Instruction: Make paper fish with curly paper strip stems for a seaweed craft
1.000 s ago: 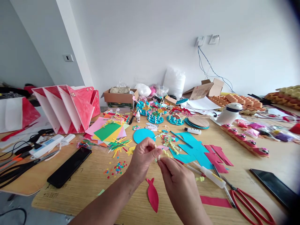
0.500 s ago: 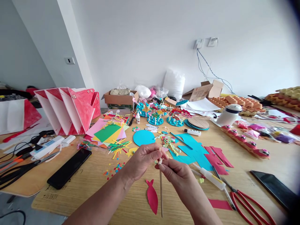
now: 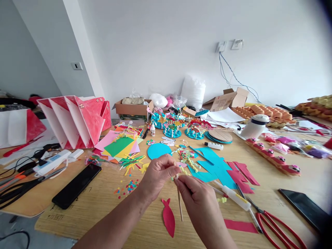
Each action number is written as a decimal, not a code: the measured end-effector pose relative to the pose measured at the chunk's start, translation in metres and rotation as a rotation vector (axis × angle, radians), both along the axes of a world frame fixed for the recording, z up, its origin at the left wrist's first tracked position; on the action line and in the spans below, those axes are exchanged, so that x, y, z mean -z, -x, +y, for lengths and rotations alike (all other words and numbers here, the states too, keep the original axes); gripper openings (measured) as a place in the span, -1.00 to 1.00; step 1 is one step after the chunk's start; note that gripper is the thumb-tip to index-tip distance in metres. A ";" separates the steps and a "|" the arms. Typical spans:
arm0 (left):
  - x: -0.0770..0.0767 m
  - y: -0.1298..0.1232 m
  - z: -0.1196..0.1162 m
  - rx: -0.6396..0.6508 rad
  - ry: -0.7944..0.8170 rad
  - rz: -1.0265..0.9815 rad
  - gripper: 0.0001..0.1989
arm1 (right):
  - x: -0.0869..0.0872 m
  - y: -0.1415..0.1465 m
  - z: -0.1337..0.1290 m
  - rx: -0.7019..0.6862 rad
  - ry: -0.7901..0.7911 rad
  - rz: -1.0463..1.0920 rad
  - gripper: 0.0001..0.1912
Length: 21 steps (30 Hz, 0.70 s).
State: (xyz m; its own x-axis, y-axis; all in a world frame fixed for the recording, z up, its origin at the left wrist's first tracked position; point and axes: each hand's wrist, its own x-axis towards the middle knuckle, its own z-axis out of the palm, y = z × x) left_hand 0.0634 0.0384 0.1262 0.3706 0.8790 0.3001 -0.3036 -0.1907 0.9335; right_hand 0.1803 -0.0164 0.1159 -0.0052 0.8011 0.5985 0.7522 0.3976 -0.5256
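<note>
The stick [image 3: 180,204] looks matt wood, the fish [image 3: 169,220] matt paper — the phone [image 3: 76,186] smooth, glossy

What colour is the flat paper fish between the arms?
The flat paper fish is pinkish red, best seen in the head view.

The bare left hand [image 3: 161,173] and bare right hand [image 3: 195,193] are hiding the upper part of the thin beige stick [image 3: 180,207]; the picture's left edge is cutting off the black-handled metal scissors [image 3: 33,180].

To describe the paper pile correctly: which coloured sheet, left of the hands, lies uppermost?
The green sheet: it covers part of the yellow sheet, and the pink sheet is partly hidden beneath them.
</note>
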 end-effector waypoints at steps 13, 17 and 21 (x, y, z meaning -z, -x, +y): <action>0.002 -0.007 0.001 0.018 0.041 -0.050 -0.63 | 0.001 -0.004 -0.003 0.018 0.020 0.006 -0.67; 0.004 -0.001 -0.001 0.294 0.055 -0.034 -0.57 | -0.001 -0.017 -0.003 -0.161 0.296 0.321 -0.68; 0.006 0.001 -0.003 0.331 0.052 0.004 -0.73 | 0.002 -0.021 -0.001 -0.319 0.406 0.594 -0.69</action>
